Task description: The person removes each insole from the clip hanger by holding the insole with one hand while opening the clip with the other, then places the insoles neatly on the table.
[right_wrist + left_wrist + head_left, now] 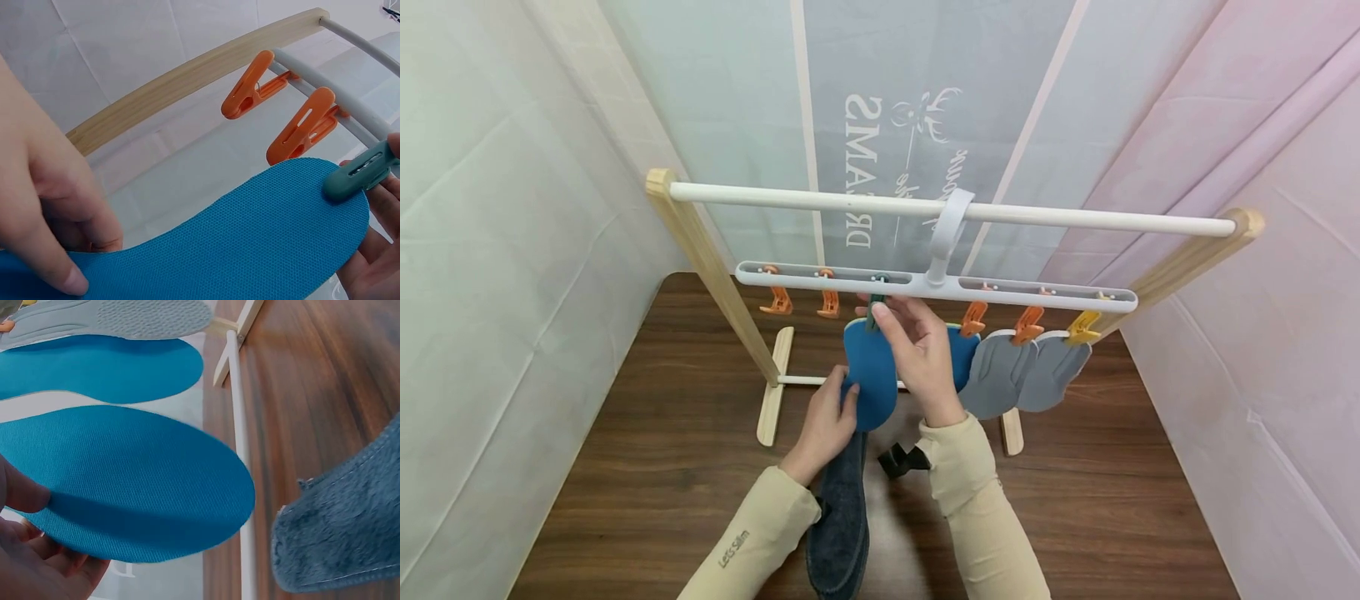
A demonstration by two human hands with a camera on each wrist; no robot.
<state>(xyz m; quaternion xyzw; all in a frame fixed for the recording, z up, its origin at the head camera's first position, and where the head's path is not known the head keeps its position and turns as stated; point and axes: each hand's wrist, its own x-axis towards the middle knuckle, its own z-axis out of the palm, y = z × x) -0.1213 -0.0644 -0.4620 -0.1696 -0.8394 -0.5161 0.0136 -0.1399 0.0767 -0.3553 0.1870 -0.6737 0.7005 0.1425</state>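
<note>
A blue insole (871, 375) hangs upright under the white hanger bar (925, 286), its upper end at a green clip (356, 174). In the right wrist view the clip's jaws overlap the insole's edge. My right hand (927, 358) pinches this clip between thumb and fingers. Lower down, my left hand (826, 417) pinches the insole's side, thumb on the near face and fingers behind. Just right of it, partly behind my right hand, another blue insole (964, 354) hangs from an orange clip (973, 318).
Two grey insoles (1000, 375) hang farther right from orange and yellow clips (1083, 327). Two orange clips (303, 127) on the left hold nothing. A wooden stand (715, 283) carries the hanger on a white rod (820, 200). A dark fuzzy shoe (841, 525) lies below my left hand.
</note>
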